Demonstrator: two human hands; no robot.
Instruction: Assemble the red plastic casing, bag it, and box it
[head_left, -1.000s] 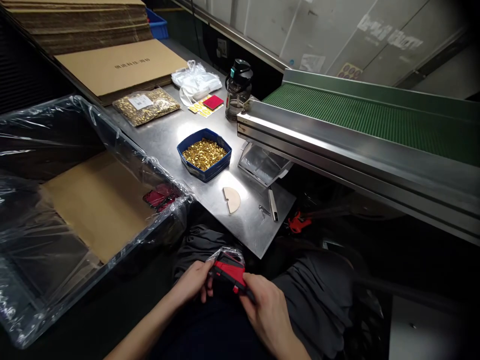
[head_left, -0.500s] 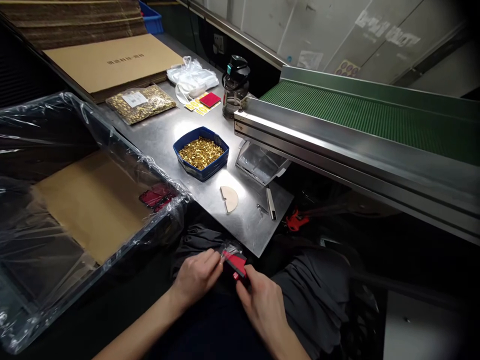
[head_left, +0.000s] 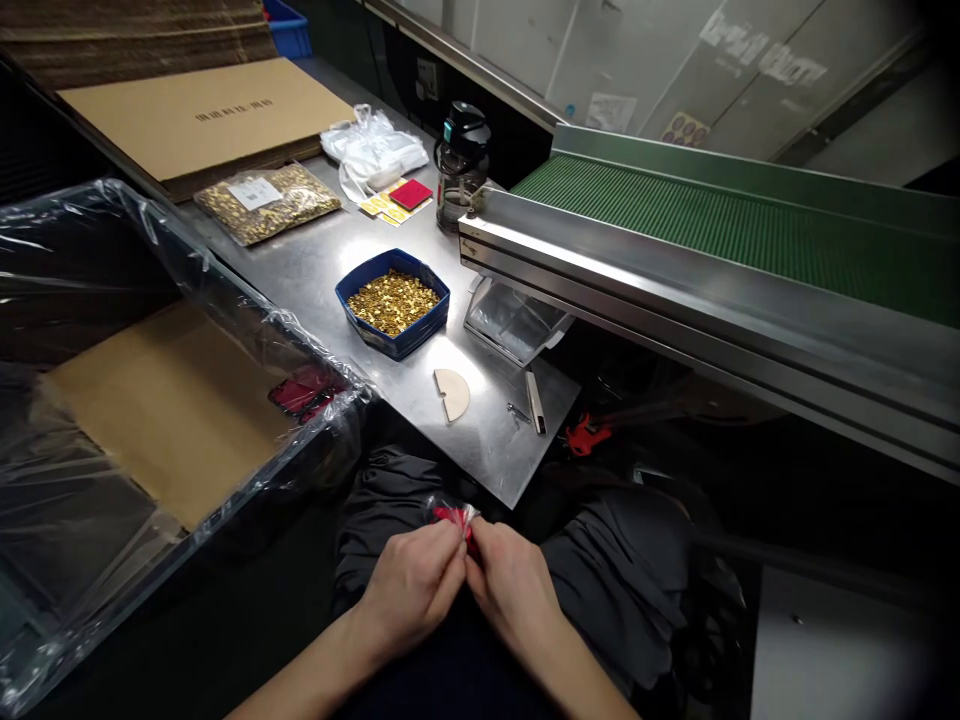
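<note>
A seated worker's left hand [head_left: 412, 588] and right hand [head_left: 510, 590] meet over the lap, both pinched closed on a small red item [head_left: 454, 515] wrapped in clear film, just below the near edge of the steel tabletop [head_left: 315, 270]. Only a sliver of red and a crinkle of plastic show between the fingertips (the rest is hidden by the hands), so its shape cannot be made out. The wrapping looks well along but not finished, since the piece is not yet set down anywhere. A few similar red pieces [head_left: 304, 392] already lie on the cardboard sheet in the plastic-lined bin [head_left: 247, 300] at the left, which has much room left. On the tabletop sit a blue tray [head_left: 367, 328] heaped with small gold-coloured parts, a sealed bag [head_left: 266, 202] of more of them, a half-round pale card [head_left: 451, 393] and a dark-lidded bottle [head_left: 459, 165]. The green conveyor belt [head_left: 712, 225] to the right carries nothing in view.
</note>
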